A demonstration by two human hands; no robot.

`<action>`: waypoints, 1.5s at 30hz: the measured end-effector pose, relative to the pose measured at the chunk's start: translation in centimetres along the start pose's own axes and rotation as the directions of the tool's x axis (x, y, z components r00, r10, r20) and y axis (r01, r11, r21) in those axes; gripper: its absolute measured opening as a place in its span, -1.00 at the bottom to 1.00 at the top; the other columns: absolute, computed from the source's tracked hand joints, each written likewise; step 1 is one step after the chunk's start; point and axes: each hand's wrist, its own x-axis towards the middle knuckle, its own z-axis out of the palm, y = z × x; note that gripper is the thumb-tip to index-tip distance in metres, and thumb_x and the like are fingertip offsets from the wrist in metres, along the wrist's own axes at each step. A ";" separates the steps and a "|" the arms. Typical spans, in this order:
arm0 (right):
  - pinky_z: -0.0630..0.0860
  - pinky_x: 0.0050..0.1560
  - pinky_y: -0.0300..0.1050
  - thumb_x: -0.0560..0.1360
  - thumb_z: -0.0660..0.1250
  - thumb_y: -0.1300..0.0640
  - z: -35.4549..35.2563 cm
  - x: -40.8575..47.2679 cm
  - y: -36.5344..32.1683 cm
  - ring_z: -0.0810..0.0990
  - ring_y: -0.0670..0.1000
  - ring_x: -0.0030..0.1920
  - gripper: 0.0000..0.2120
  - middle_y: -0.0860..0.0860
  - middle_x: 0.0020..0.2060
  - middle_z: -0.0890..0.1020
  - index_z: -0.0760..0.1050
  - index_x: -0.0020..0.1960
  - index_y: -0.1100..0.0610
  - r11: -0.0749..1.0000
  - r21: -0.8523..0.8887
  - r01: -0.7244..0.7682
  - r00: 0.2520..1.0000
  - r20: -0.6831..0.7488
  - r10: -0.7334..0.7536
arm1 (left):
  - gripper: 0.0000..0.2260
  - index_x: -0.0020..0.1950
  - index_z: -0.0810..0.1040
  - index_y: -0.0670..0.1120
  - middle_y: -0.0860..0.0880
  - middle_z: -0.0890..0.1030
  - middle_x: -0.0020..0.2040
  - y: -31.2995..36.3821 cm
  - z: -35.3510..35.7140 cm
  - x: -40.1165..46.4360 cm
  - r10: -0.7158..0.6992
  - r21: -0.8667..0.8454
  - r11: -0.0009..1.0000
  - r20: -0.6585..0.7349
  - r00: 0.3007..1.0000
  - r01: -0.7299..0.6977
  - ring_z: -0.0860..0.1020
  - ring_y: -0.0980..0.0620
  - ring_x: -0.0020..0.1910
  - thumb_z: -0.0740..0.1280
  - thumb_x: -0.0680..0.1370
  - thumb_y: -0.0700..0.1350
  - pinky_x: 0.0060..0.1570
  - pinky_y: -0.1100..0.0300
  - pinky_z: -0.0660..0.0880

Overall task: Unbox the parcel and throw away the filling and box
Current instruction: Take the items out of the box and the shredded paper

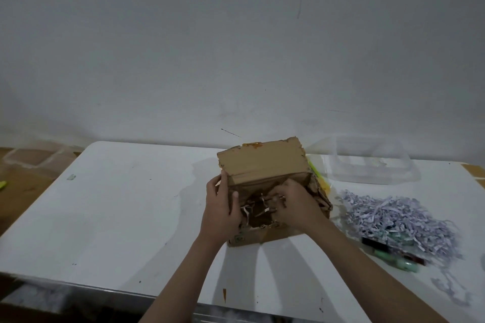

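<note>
A worn brown cardboard box [262, 162] stands on the white table [118, 212], its far flap raised and its top open toward me. My left hand [221, 207] grips the box's left wall, thumb over the rim. My right hand [291, 204] reaches into the opening, fingers closed on strands of shredded paper filling [252, 208] inside. A pile of pale purple shredded paper [399, 220] lies on the table right of the box, partly covering mint-green items [393, 259] and a dark red one.
A clear plastic container [367, 162] sits at the back right by the wall. A yellow-green object [315, 173] pokes out behind the box. Brown floor shows at left beyond the table edge. Loose paper strands lie near the table's right front.
</note>
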 end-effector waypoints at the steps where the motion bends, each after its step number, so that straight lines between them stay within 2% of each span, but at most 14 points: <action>1: 0.51 -0.12 -0.07 0.49 0.23 0.20 -0.3 -0.4 0.2 0.54 0.09 -0.03 -0.78 0.09 -0.01 0.50 0.60 0.06 0.10 0.999 0.012 -0.032 0.994 -0.102 0.033 | -0.43 0.53 0.03 -0.08 -0.12 0.15 0.44 0.0 -0.2 -0.1 -0.006 0.008 1.000 0.016 1.000 0.006 0.29 -0.05 0.38 0.07 0.56 0.05 0.21 0.17 0.39; 3: 0.49 -0.16 -0.07 0.48 0.23 0.23 -0.6 -1.2 0.6 0.55 0.13 -0.08 -0.82 0.11 -0.02 0.51 0.60 -0.01 0.15 0.992 0.044 -0.117 0.956 -0.266 0.124 | -0.38 0.54 -0.08 -0.01 -0.07 -0.10 0.54 -0.1 -0.7 -0.2 -0.003 0.071 0.997 0.077 0.997 -0.002 0.04 -0.06 0.50 0.04 0.55 0.16 0.42 -0.03 0.18; 5: 0.51 -0.17 -0.04 0.47 0.24 0.24 -0.3 -1.8 1.0 0.55 0.15 -0.09 -0.85 0.13 -0.03 0.51 0.59 -0.07 0.19 0.984 0.066 -0.164 0.926 -0.333 0.177 | -0.33 0.53 -0.19 0.05 0.02 -0.28 0.54 -0.2 -1.0 -0.1 0.025 0.211 0.976 0.160 0.987 -0.059 -0.19 0.04 0.51 -0.04 0.51 0.26 0.41 -0.13 -0.13; 8: 0.40 -0.14 -0.14 0.43 0.26 0.33 0.5 -2.0 1.3 0.52 0.17 -0.01 -0.87 0.16 0.01 0.52 0.57 -0.07 0.26 0.982 0.088 -0.170 0.908 -0.374 0.191 | -0.33 0.54 -0.16 0.04 0.11 -0.26 0.54 -0.1 -1.6 0.0 0.037 0.379 0.914 0.271 0.962 -0.143 -0.33 0.15 0.48 -0.14 0.49 0.29 0.36 -0.28 -0.26; 13: 0.44 0.01 -0.16 0.36 0.27 0.50 0.2 -0.4 2.1 0.57 0.18 0.01 -0.71 0.20 0.02 0.56 0.60 0.00 0.29 0.981 0.157 -0.117 0.881 -0.439 0.175 | -0.34 0.48 0.15 0.12 0.11 0.18 0.49 -0.7 -3.0 -1.0 0.090 0.381 0.900 0.313 0.945 -0.212 -0.08 0.11 0.52 -0.02 0.46 0.40 0.34 -0.33 -0.23; 17: 0.58 0.09 -0.18 0.33 0.42 0.46 -1.0 1.2 2.4 0.59 -0.03 -0.04 -0.75 0.16 -0.05 0.59 0.61 -0.02 0.28 0.945 0.321 -0.060 0.902 -0.387 0.189 | -0.23 0.40 0.32 0.05 0.01 0.36 0.35 -0.7 -3.1 -1.9 0.161 0.338 0.902 0.316 0.935 -0.269 0.13 0.00 0.47 0.10 0.35 0.50 0.31 -0.40 -0.04; 20: 0.56 0.10 -0.12 0.36 0.47 0.37 -2.6 2.2 1.4 0.62 0.05 -0.03 -0.76 0.09 -0.07 0.59 0.60 0.02 0.28 0.882 0.445 -0.158 0.913 -0.274 0.302 | -0.16 0.37 0.37 -0.03 0.02 0.34 0.41 -0.2 -2.5 -1.5 0.221 0.297 0.902 0.307 0.926 -0.313 0.14 0.03 0.49 0.16 0.31 0.53 0.31 -0.36 -0.10; 26: 0.47 -0.09 -0.10 0.42 0.32 0.27 -1.6 2.5 0.6 0.58 0.22 0.01 -0.79 0.27 -0.02 0.61 0.55 0.02 0.33 0.899 -0.011 -0.437 0.896 -0.087 0.435 | -0.07 0.44 0.29 -0.07 -0.07 0.35 0.43 -0.4 -1.7 -1.3 0.241 0.209 0.922 0.344 0.908 -0.324 0.28 -0.04 0.41 0.11 0.30 0.56 0.37 -0.10 -0.05; 30: 0.32 0.29 0.17 0.46 0.21 0.26 -0.1 3.7 -0.9 0.49 0.21 0.17 -0.63 0.19 0.13 0.52 0.36 0.27 0.22 0.879 -0.139 -0.456 0.890 -0.070 0.450 | 0.00 0.43 0.31 -0.13 -0.09 0.34 0.42 -1.1 -1.1 -1.7 0.178 0.199 0.946 0.346 0.921 -0.257 0.30 -0.08 0.39 0.08 0.26 0.59 0.35 -0.27 0.07; 34: 0.14 0.32 0.34 0.43 0.27 0.28 0.8 3.7 -1.8 0.39 0.18 0.22 -0.71 0.17 0.20 0.38 0.37 0.14 0.21 0.812 -0.383 -0.440 0.862 0.075 0.502 | 0.02 0.44 0.29 -0.14 -0.09 0.33 0.41 -1.0 -1.0 -1.7 0.157 0.168 0.959 0.350 0.924 -0.227 0.25 -0.05 0.40 0.06 0.24 0.59 0.34 -0.31 0.06; 36: 0.28 0.29 0.26 0.44 0.31 0.21 0.8 3.3 -1.6 0.36 0.20 0.24 -0.68 0.17 0.24 0.33 0.40 0.18 0.19 0.830 -0.420 -0.369 0.880 0.130 0.457 | 0.01 0.43 0.29 -0.15 -0.10 0.34 0.40 -0.9 -0.9 -1.7 0.147 0.154 0.966 0.342 0.928 -0.209 0.23 -0.04 0.39 0.11 0.24 0.57 0.33 -0.32 0.07; 39: 0.47 0.06 0.01 0.45 0.27 0.27 0.6 2.5 -1.7 0.46 0.15 0.20 -0.68 0.11 0.21 0.45 0.51 0.19 0.16 0.881 -0.382 -0.278 0.909 0.193 0.370 | 0.00 0.42 0.31 -0.16 -0.10 0.35 0.39 -0.9 -0.7 -1.8 0.123 0.152 0.971 0.338 0.933 -0.183 0.27 -0.08 0.37 0.16 0.23 0.54 0.32 -0.33 0.10; 41: 0.48 0.06 -0.07 0.43 0.25 0.34 0.4 2.2 -1.9 0.52 0.10 0.17 -0.66 0.09 0.16 0.56 0.56 0.17 0.16 0.921 -0.243 -0.304 0.918 0.185 0.352 | 0.00 0.41 0.33 -0.17 -0.11 0.36 0.38 -1.0 -0.7 -1.8 0.115 0.161 0.971 0.337 0.935 -0.178 0.32 -0.11 0.35 0.14 0.23 0.55 0.30 -0.34 0.16; 45: 0.50 0.01 -0.09 0.34 0.32 0.34 -0.5 2.3 -0.9 0.56 0.19 0.10 -0.67 0.19 0.05 0.61 0.56 0.10 0.25 0.917 -0.061 -0.394 0.919 -0.055 0.391 | -0.01 0.41 0.33 -0.15 -0.08 0.35 0.38 -1.0 -0.6 -1.8 0.099 0.147 0.977 0.328 0.939 -0.155 0.33 -0.10 0.36 0.15 0.23 0.54 0.33 -0.32 0.14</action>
